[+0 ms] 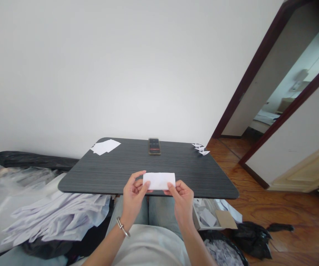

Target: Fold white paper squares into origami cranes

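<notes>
Your L hand & R hand each pinch an end of the white paper, thumbs on the near face & other fingers curled behind, above the near edge of the table. Farther out on it: loose sheets far L, phone far ctr, small folded pcs far R. Down to your R, a box holds white paper bits, w/ a black bag of pale scraps just beside it.
</notes>
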Demonstrator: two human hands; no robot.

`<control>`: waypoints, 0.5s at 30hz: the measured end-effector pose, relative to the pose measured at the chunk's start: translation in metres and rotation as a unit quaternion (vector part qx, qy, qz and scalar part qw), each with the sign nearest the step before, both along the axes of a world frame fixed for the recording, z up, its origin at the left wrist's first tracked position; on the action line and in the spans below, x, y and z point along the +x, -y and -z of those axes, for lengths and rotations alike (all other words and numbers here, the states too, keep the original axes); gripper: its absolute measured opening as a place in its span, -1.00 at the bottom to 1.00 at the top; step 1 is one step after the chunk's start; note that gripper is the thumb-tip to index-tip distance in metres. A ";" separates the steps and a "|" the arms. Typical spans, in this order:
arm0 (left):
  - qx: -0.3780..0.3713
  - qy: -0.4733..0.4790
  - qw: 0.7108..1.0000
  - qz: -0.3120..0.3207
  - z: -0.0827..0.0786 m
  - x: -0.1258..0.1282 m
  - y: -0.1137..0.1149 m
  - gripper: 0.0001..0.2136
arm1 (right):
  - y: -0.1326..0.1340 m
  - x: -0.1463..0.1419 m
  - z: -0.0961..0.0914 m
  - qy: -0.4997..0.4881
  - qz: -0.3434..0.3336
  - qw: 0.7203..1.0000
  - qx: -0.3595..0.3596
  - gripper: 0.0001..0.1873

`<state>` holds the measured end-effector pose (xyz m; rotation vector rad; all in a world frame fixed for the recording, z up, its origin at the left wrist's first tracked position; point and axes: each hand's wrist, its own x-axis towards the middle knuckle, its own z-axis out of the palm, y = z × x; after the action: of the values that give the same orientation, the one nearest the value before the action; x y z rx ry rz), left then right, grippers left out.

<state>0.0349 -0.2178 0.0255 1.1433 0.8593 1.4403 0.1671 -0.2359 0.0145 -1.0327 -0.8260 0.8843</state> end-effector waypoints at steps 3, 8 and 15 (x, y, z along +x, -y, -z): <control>0.005 -0.001 1.000 -0.004 0.001 0.000 0.000 -0.66 | 0.000 -0.001 0.000 -0.011 0.000 1.000 0.005 -0.73; -0.003 -0.006 1.000 -0.007 -0.001 0.000 0.000 -0.64 | 0.000 -0.002 -0.004 -0.046 -0.002 0.999 0.007 -0.73; -0.003 -0.001 1.000 -0.017 -0.004 0.001 0.001 -0.55 | 0.001 -0.003 -0.005 -0.039 -0.007 0.999 -0.005 -0.53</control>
<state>0.0360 -0.2186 0.0291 1.1305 0.8880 1.4639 0.1642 -0.2367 0.0190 -0.9958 -0.7641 0.9354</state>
